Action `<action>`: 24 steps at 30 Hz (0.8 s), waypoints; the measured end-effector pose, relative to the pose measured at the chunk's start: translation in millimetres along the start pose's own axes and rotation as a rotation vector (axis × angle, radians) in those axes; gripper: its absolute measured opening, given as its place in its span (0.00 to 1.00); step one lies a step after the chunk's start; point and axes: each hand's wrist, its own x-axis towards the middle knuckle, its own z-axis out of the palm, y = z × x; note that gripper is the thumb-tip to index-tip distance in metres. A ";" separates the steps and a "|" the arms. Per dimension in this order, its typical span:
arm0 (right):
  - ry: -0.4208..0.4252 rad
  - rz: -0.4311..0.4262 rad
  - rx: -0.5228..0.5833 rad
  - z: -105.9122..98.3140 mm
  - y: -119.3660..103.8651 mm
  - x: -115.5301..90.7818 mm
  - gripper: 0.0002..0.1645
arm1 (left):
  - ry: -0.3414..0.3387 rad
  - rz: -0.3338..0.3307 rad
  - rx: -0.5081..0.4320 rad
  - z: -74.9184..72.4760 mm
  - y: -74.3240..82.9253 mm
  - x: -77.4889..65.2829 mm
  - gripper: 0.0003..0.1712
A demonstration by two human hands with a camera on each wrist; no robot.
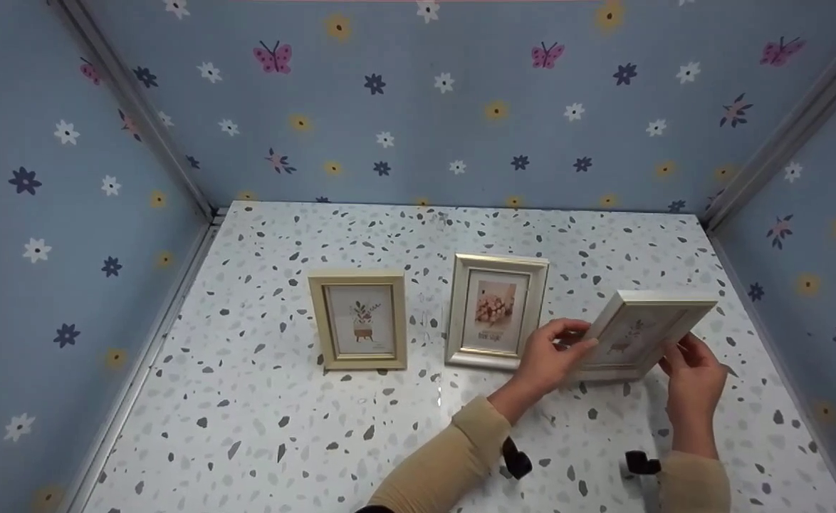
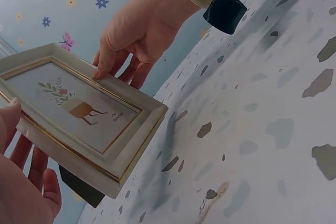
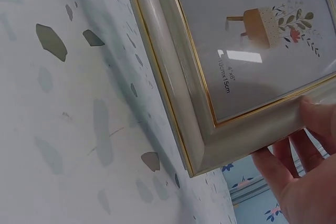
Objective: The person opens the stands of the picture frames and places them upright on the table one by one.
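Note:
Both hands hold a cream picture frame (image 1: 612,370) with a gold inner edge, at the right of the head view. My left hand (image 1: 547,356) grips its left side, thumb on the front and fingers behind. On the opposite side, my right hand (image 1: 699,377) pinches the border in the same way. The frame tilts above the speckled tabletop in the left wrist view, where a dark flap (image 2: 81,186) shows behind it. Its picture (image 3: 257,40) of a potted plant faces the right wrist camera.
A silver-toned picture frame (image 1: 455,335) stands just left of my left hand. Farther left is another upright frame (image 1: 322,328) in pale gold. Blue flowered walls (image 1: 418,107) enclose the speckled table (image 1: 304,442) at the back and sides.

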 end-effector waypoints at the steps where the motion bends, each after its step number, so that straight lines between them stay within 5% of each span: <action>1: 0.001 -0.002 0.004 -0.1 0.4 -0.6 0.23 | -0.014 -0.002 -0.003 -0.3 -0.2 -0.7 0.13; 10: -0.032 0.014 0.070 -4.5 -2.5 -0.7 0.21 | -0.155 0.048 0.046 -12.2 -1.0 -5.5 0.13; 17: -0.112 0.041 0.020 -8.6 -5.3 -0.9 0.23 | -0.234 0.141 0.270 -20.1 -4.6 -5.9 0.15; 24: -0.180 0.047 0.067 -13.5 -5.6 -3.9 0.25 | -0.369 0.150 0.354 -22.9 -1.6 -8.5 0.16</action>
